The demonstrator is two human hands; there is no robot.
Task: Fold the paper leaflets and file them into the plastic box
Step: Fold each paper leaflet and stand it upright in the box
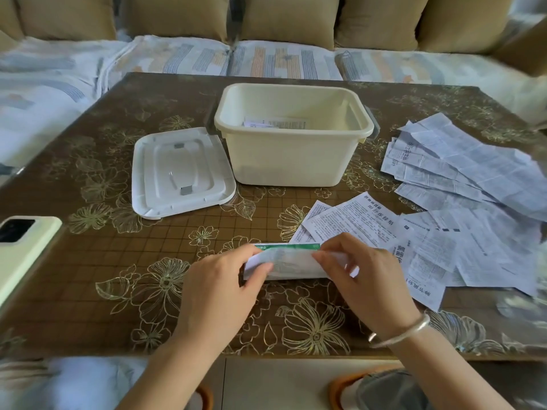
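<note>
1. Grip status. My left hand point(225, 279) pinches the left end of the leaflet point(288, 263), and my right hand point(365, 273) pinches its right end. The fingers of both hands are curled onto the turned-over flap. Neither hand is spread.
2. Workpiece position. The leaflet lies across the near centre of the table point(118, 270). It is part-folded into a long strip, with a green band showing along its far edge.
3. Destination. The plastic box point(291, 161) stands open at 12 o'clock from my hands, well apart from them. A few folded leaflets point(276, 123) lie on its floor. Its lid point(180, 173) lies at 10 o'clock, just beside the box.
4. Stock. The unfolded leaflets point(461, 179) are fanned from 1 to 3 o'clock. The nearest sheets run under my right hand.
5. Fault: skewed crease. Cause: uneven pull between the two pinches. I judge the edges need aligning before I press.
6. Fault: a stock sheet dragged along. Cause: my right fingers catching the sheet below on the lift.
7. Fault: the strip springs open in the box. Cause: thin paper creased too lightly.
8. Fault: the phone point(20, 250) is knocked. It lies at 9 o'clock near the table's left edge. Cause: a wide sweep of my left forearm.
</note>
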